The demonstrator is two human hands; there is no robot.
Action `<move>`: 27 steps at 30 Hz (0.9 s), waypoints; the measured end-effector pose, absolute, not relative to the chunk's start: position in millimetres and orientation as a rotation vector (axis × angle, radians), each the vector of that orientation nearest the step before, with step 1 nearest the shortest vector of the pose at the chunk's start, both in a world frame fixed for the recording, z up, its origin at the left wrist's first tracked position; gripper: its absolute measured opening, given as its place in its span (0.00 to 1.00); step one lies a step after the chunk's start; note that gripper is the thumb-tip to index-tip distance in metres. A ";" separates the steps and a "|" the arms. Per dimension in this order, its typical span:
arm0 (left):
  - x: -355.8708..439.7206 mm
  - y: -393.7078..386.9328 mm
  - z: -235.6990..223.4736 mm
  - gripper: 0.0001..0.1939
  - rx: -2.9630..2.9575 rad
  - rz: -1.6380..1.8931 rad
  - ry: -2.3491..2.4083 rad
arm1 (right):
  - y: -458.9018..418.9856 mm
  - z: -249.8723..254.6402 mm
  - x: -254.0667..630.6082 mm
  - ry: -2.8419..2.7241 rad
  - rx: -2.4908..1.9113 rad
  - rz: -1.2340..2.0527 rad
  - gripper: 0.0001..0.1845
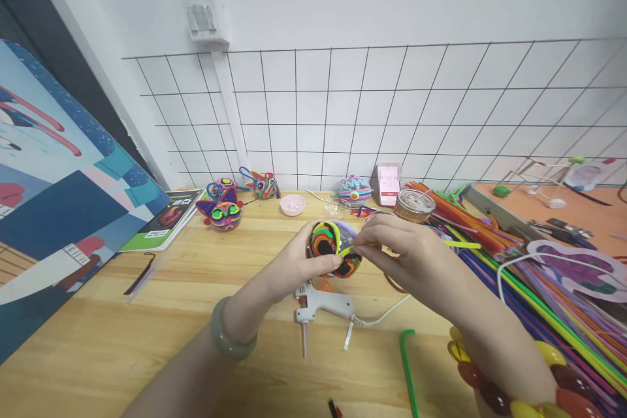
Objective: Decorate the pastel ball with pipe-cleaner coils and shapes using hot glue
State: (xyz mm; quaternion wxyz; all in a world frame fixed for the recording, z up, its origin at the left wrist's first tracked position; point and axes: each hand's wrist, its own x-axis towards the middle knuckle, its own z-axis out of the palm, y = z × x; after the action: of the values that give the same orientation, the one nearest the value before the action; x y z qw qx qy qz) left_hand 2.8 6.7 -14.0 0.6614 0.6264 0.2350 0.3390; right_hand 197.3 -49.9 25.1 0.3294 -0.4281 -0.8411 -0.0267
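"What stood at the far left?"

"An illustrated panel [73,186], leaning in at a slant. Beside it a magazine [164,221] lay on the wooden table [206,274]."

"And then?"

"A big-eyed colourful figure [226,214], then a fish-like one [265,185] near the wall, then a small pink bowl [292,205]."

"What was the left hand [296,266] doing?"

"Gripping a round ornament [323,238] wound in black, orange, green and yellow, its thumb pressed across the near side."

"So where was that ornament?"

"Between the two hands, just beyond a white glue gun [333,302] that lay on its side. I couldn't tell whether it touched the table."

"Farther right?"

"A striped figure [355,191] sat by the wall, next to an upright pink case [389,184]. Nearer, the right hand [401,241] had its fingertips closed on a yellow strand [347,251] at the ornament's side."

"Was the yellow stem [463,245] past that hand part of it?"

"I couldn't tell; the hand hid the join. Below lay a bent green stem [407,369], and beyond the hand a round tin [415,206]."

"And last?"

"Orange stems [465,219] in a heap, then an orange-bottomed tray [514,209] at the far right."
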 end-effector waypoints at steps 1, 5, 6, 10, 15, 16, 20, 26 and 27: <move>2.9 7.2 -14.4 0.24 1.418 0.770 0.534 | -49.6 25.0 197.2 -2.202 -1.128 -0.067 0.06; 2.9 8.7 -16.1 0.24 1.422 0.782 0.541 | -48.6 24.3 196.7 -2.204 -1.140 -0.059 0.07; 2.9 8.9 -16.5 0.24 1.419 0.784 0.543 | -48.5 24.1 196.7 -2.205 -1.140 -0.059 0.07; 2.9 8.1 -17.5 0.26 1.393 0.773 0.557 | -49.5 24.0 196.4 -2.233 -1.138 -0.050 0.09; 1.2 7.4 -17.2 0.34 1.317 0.730 0.557 | -51.3 24.6 196.1 -2.326 -1.174 -0.052 0.13; 0.9 7.5 -16.8 0.36 1.293 0.716 0.563 | -51.4 24.6 195.9 -2.335 -1.181 -0.059 0.13; 1.6 7.8 -15.1 0.27 1.188 0.669 0.563 | -51.1 24.2 194.5 -2.351 -1.193 -0.080 0.14; 6.8 5.1 -14.4 0.23 1.096 0.701 0.674 | -49.7 21.9 191.5 -2.365 -1.168 -0.058 0.13; 7.5 4.7 -14.3 0.24 1.086 0.701 0.689 | -49.2 21.2 191.5 -2.364 -1.160 -0.048 0.13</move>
State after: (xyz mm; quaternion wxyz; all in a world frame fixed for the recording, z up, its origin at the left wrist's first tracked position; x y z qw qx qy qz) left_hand 7.5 4.7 -14.3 0.7435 0.4959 0.3145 0.3199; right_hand 191.5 -49.2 21.2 0.2513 -0.4263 -0.8688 -0.0176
